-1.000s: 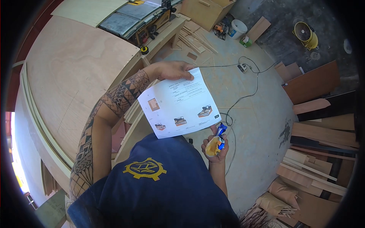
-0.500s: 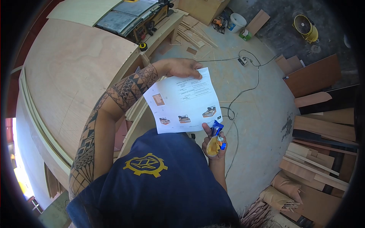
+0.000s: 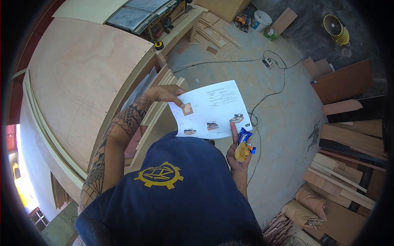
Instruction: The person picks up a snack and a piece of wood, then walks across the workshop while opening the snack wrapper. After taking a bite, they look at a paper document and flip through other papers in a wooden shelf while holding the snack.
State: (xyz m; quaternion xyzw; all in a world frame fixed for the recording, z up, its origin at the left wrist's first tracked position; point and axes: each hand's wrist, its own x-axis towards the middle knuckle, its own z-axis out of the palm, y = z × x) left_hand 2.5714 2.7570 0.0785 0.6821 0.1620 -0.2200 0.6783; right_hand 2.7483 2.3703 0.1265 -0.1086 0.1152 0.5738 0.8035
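A printed sheet of paper (image 3: 219,104), with lines of text and small coloured furniture drawings, is held up in front of my chest. My left hand (image 3: 167,93) pinches its left edge, the thumb lying on the front beside a square drawing. In my right hand (image 3: 236,159) is a yellowish-brown snack (image 3: 242,152) in a torn, shiny blue wrapper (image 3: 245,135). The right index finger stretches up to the sheet's lower right part, by one of the drawings. Fingers behind the paper and behind the snack are partly hidden.
A plywood-topped bench (image 3: 82,74) stands at left, carrying a tape measure (image 3: 159,45) and a table saw (image 3: 135,18). A black cable (image 3: 269,95) runs over the floor. Board offcuts (image 3: 349,139) are stacked at right; a bucket (image 3: 261,20) and yellow fan (image 3: 334,28) stand farther off.
My left hand has slid from the sheet's top edge to its left edge. The sheet has shifted right and tilted, and my right index finger now extends onto its lower right.
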